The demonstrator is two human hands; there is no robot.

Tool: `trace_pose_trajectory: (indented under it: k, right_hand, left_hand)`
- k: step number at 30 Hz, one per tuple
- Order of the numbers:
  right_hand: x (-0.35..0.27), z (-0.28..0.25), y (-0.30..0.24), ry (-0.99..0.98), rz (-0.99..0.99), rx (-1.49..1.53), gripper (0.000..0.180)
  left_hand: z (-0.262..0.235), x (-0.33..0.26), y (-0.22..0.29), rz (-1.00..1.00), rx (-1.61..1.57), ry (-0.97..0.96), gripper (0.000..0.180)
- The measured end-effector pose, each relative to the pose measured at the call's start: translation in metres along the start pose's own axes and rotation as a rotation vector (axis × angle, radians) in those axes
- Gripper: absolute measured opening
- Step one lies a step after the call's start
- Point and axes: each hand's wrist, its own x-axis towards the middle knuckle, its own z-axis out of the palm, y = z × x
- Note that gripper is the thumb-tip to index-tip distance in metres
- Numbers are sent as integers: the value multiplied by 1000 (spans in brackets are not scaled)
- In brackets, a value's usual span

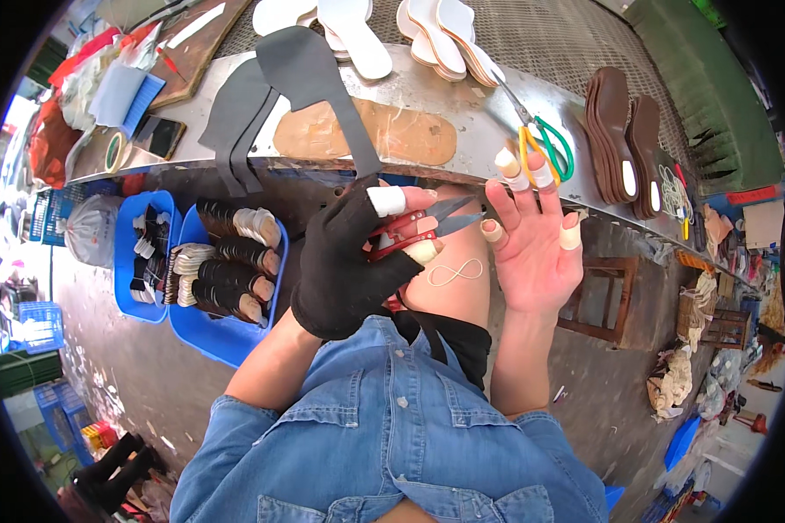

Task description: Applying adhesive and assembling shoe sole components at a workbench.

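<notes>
Left hand [344, 261], in a black knit glove with bare, taped fingertips, is closed around red-handled snips [420, 228], their dark blades pointing right above the thigh; the glove hides part of the grips. Right hand [539, 253] is bare, palm up, fingers spread wide and holding nothing, pale tape around several tips. Just below the snips, a thin cream cord [455, 273] lies on the thigh in a figure eight. To the left, on the floor, two blue plastic bins sit side by side: the larger bin [202, 336] holds rows of stacked black and cream pieces with rounded ends, the smaller bin [129, 296] loose black and white ones. On the far side is a smooth metal bench [484, 113] with a scuffed brown pad [410, 135], rounded at both ends. Matte grey sheets [298, 65] lie across its left part, their strips hanging over the near edge. Farther back are glossy white insoles [358, 44]; at right, stacked brown insoles [609, 131]. Right fingertips overlap the handles of green-and-yellow scissors [536, 122]. A phone [161, 137] and tape roll [114, 152] lie far left; a wooden stool [624, 301] stands right, beneath the bench
</notes>
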Motion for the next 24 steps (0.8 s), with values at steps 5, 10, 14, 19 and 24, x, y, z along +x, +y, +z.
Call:
trace_pose_trajectory:
  k: [5, 10, 14, 19, 24]
  right_hand:
    - [2, 9, 5, 55, 16, -155, 67]
    - [5, 15, 10, 99, -3, -147, 67]
    - [5, 17, 12, 94, -16, -182, 68]
    - [5, 19, 12, 104, 22, -263, 74]
    - [5, 20, 14, 100, 24, -282, 76]
  left_hand:
    - [-8, 7, -6, 169, 88, -31, 39]
    - [-7, 10, -5, 186, 110, -15, 40]
    - [-8, 9, -4, 182, 119, -4, 40]
    - [-9, 8, -5, 179, 146, -3, 39]
    - [-8, 8, -8, 178, 163, 14, 37]
